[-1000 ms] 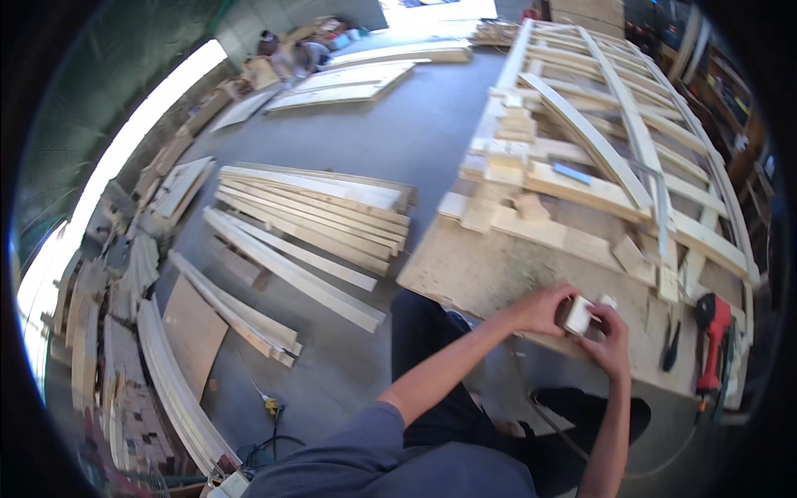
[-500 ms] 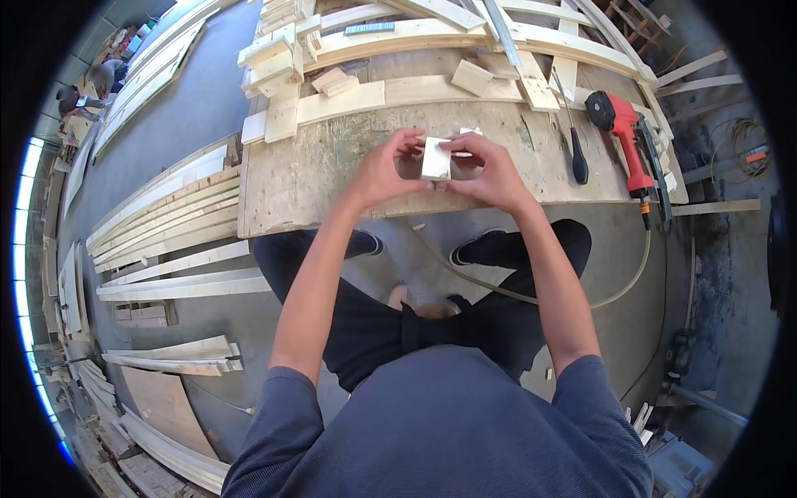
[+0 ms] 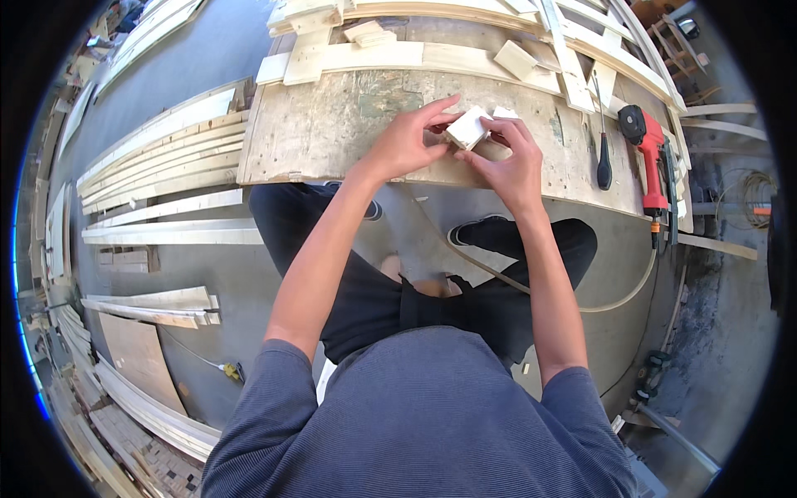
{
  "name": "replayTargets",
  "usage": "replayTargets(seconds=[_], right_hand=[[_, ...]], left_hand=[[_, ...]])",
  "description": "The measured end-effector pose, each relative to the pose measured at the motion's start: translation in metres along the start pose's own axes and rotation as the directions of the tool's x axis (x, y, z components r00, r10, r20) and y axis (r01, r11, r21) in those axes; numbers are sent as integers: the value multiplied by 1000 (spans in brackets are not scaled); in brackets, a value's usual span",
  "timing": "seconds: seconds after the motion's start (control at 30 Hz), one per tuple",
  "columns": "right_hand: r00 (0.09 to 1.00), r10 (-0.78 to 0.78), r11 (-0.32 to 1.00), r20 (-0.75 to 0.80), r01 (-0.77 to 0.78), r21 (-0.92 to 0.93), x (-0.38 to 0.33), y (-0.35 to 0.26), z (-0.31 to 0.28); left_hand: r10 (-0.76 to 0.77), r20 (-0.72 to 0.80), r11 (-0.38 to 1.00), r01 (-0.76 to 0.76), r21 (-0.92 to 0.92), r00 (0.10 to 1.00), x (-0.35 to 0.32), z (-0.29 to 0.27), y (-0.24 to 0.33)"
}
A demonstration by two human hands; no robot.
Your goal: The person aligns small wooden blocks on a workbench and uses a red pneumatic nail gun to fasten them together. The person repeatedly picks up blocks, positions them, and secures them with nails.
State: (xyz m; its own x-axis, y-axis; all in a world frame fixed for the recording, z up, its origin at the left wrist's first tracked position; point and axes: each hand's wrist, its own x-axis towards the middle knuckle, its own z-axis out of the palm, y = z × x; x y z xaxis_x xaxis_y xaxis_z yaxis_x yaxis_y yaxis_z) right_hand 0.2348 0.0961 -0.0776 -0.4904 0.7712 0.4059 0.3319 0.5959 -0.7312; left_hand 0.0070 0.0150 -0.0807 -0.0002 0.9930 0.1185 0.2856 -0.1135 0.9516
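Note:
My left hand [image 3: 408,141] and my right hand [image 3: 508,158] meet over a worn plywood board [image 3: 324,124] and together hold a small pale wood block [image 3: 466,129]. The left fingers pinch the block's left side and the right fingers grip its right and lower edges. A second small block [image 3: 504,113] lies just behind the right fingers. My legs in dark trousers show below the board's near edge.
A red power nailer [image 3: 647,153] with its hose and a dark-handled screwdriver [image 3: 603,158] lie on the board to the right. Curved wooden strips and offcuts [image 3: 515,58] sit behind the hands. Long planks [image 3: 158,166] lie on the grey floor at left.
The view has swung from the left floor to straight down over the board. Both hands stay on the small block, now nearer the board's near edge.

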Motion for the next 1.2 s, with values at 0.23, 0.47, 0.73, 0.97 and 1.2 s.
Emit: replayTargets(seconds=[0.23,0.47,0.73,0.97,1.2], right_hand=[[998,-42,998,43,44,-46,0,-6,-4],[990,-49,997,134,57,-50,7,-9,-13],[987,-35,999,156,31,24,4,-1,-18],[976,46,994,211,-67,91,12,2,-19],[972,41,989,231,-73,131,13,1,-18]], left_hand=[[116,-116,984,-99,145,986,-16,17,-8],[207,-305,944,-107,312,930,-13,46,-8],[127,-307,984,-80,160,943,-11,40,-2],[92,-187,993,-77,85,978,-5,15,-7],[112,-187,990,-94,103,976,-5,17,-3]])
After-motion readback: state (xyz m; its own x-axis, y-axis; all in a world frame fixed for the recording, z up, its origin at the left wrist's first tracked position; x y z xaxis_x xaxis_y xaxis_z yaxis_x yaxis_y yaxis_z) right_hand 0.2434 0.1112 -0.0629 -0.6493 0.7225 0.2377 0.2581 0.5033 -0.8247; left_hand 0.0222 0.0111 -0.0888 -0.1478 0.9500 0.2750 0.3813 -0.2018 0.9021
